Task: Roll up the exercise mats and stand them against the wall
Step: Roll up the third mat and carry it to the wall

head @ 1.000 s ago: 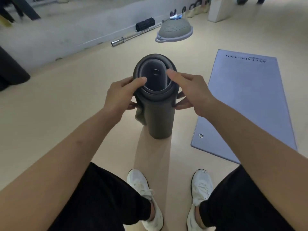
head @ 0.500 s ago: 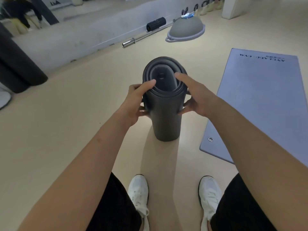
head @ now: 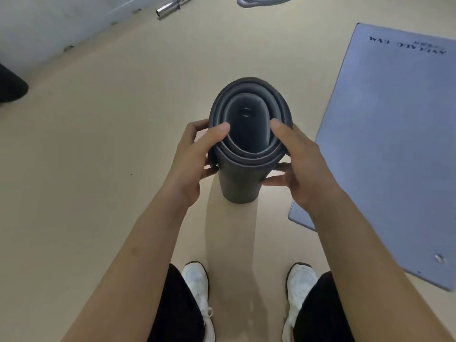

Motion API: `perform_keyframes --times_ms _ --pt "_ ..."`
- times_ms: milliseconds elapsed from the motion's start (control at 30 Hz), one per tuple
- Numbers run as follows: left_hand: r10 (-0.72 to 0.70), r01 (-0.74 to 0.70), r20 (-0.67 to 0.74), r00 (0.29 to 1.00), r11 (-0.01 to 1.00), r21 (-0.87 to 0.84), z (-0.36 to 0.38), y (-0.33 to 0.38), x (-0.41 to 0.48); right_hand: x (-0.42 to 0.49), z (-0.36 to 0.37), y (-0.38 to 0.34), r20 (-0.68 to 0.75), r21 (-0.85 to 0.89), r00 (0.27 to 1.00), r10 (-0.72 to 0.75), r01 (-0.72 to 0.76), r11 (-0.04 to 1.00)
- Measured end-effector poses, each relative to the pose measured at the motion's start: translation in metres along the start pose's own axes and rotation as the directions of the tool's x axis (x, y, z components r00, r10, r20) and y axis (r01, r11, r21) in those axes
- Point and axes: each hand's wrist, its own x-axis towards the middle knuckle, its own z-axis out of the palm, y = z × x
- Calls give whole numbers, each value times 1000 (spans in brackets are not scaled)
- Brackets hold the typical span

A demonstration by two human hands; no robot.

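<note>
Both grips clamped on top of the rolled mat, which stands on end, not at the wall yet.

My left grip [head: 195, 154] and right grip [head: 301, 164] each grasp the top rim of the rolled mat [head: 240, 186], thumbs hooked over the coil edge, fingers round the outside. Same hold as half a second back; only my view has dipped and come closer. The roll stands upright on the floor [head: 98, 169] at 12 o'clock from my shoes [head: 197, 282], so this one looks rolled and the carry to the wall [head: 49, 25] at 10 o'clock is left. The inner coil looks loose and may spring open if I ease off. Flat mat [head: 389, 144] at 3 o'clock, near but apart, not rolled. Barbell end [head: 170, 7] at 11, balance dome rim [head: 261, 1] at 12, dark object [head: 9, 87] at 9 by the wall; I'd steer between them.
</note>
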Motion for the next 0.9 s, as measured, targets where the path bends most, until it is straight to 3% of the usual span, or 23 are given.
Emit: perform_keyframes --times_ms 167,333,600,900 --pt "-141 148 77 987 984 -101 -13 21 -29 -34 12 -29 72 37 995 73 -76 996" --pt "-210 218 64 976 956 -197 -24 69 -83 -76 21 -87 111 -61 985 134 -127 990" --pt "-219 218 26 975 933 -286 -64 197 -170 -156 66 -211 202 -35 965 171 -167 985" --pt "-132 111 -27 991 915 -387 -171 311 -225 -188 186 -328 316 -123 938 146 -112 986"
